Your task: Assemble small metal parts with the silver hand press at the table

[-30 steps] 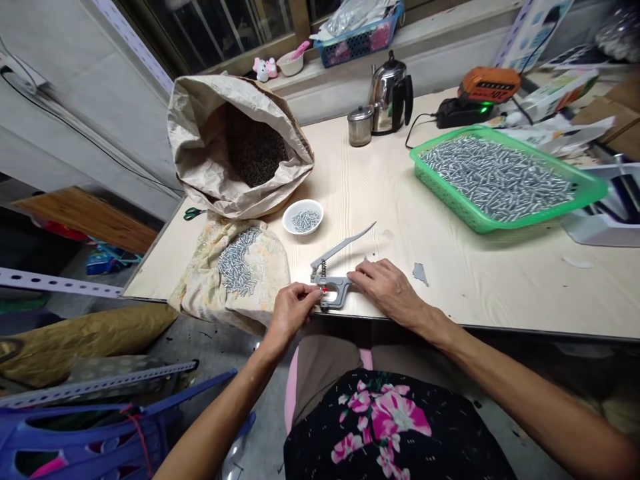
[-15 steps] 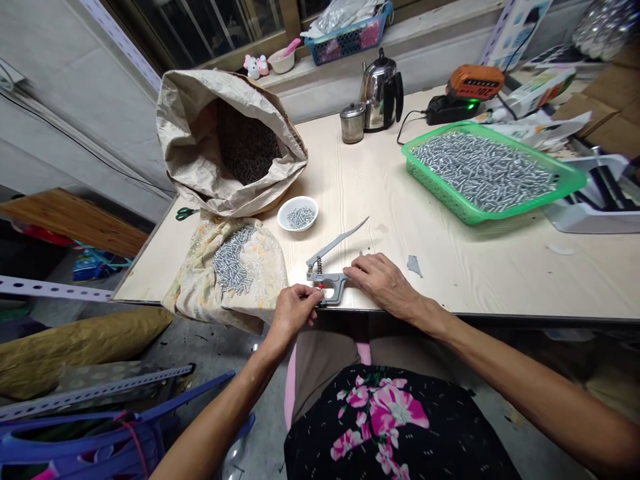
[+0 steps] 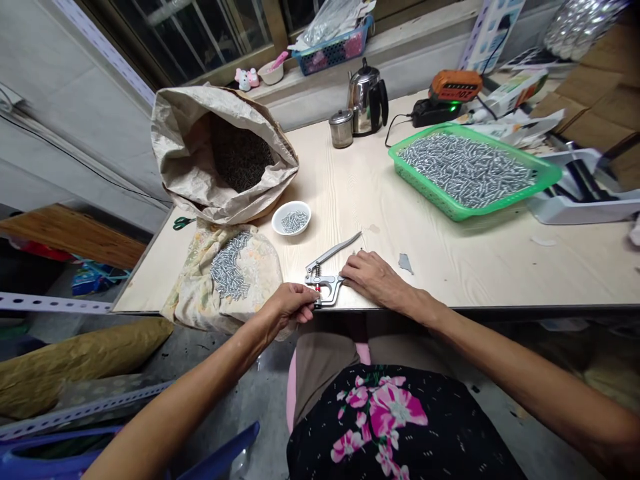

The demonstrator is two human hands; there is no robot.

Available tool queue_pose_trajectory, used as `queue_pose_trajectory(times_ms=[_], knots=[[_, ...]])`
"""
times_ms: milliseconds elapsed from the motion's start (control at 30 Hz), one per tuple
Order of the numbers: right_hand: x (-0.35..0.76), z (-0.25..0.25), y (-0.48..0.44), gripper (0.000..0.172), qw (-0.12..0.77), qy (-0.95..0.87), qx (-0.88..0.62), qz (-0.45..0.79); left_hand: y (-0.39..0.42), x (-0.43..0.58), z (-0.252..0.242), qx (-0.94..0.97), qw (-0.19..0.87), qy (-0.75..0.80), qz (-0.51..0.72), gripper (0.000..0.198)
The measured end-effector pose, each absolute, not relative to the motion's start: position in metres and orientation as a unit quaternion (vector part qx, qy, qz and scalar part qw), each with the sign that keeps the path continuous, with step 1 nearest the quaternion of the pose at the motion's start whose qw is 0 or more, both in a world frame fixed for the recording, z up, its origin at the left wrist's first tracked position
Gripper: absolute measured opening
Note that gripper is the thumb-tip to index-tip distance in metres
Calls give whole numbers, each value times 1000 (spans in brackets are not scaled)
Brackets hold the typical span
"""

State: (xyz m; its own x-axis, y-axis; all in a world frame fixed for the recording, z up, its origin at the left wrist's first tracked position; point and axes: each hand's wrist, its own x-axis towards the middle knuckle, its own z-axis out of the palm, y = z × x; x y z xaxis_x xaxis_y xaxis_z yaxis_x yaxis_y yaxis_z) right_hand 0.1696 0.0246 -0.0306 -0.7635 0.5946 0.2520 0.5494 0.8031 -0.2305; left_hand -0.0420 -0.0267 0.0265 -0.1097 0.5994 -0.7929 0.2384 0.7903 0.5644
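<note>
Head view: pliers sit at the table's front edge, directly before the seated person and between the two hands. Finish is grey metal, dull overall, with a paler sheen along the handle. Frame is a curved C shape enclosing an open gap, through which the pale tabletop shows. A long, slim handle rises at a slant from the frame's left end, its tip pointing up and to the right, spread well apart from the frame. A dark coil spring stands at that left end, beneath the handle. Below it, at the mouth, a small red part is visible; its detail is too small to read.

Left hand: thumb and fingertips drawn together at the mouth, beside the red part. Whether anything is pinched between them cannot be told.

Right hand: fingers bent, thumb and fingertips gripping the frame's right end.

Nearby, a white bowl of silver pins stands beyond the pliers, and more such pins lie heaped on a floral cloth to the left.
</note>
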Motion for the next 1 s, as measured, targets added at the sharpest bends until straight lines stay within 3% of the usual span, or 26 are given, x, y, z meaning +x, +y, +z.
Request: queue_pose_trajectory(times_ms=[133, 233, 300, 567, 833, 1000], knots=[[177, -21, 40, 36, 164, -931, -299, 128, -23, -43, 25, 278, 608, 733, 125, 16], [177, -17, 57, 81, 128, -937, -309, 104, -23, -43, 25, 279, 603, 736, 130, 16], [175, -15, 67, 100, 78, -944, -305, 99, -23, -43, 25, 282, 599, 737, 133, 13], [177, -7, 73, 99, 26, -948, -297, 106, -22, -44, 23, 283, 595, 743, 119, 18], [176, -5, 73, 70, 29, -948, -303, 88, -20, -43, 25, 294, 589, 744, 116, 24], [174, -6, 67, 79, 42, -932, -352, 80, -20, -43, 25, 298, 587, 745, 114, 23]])
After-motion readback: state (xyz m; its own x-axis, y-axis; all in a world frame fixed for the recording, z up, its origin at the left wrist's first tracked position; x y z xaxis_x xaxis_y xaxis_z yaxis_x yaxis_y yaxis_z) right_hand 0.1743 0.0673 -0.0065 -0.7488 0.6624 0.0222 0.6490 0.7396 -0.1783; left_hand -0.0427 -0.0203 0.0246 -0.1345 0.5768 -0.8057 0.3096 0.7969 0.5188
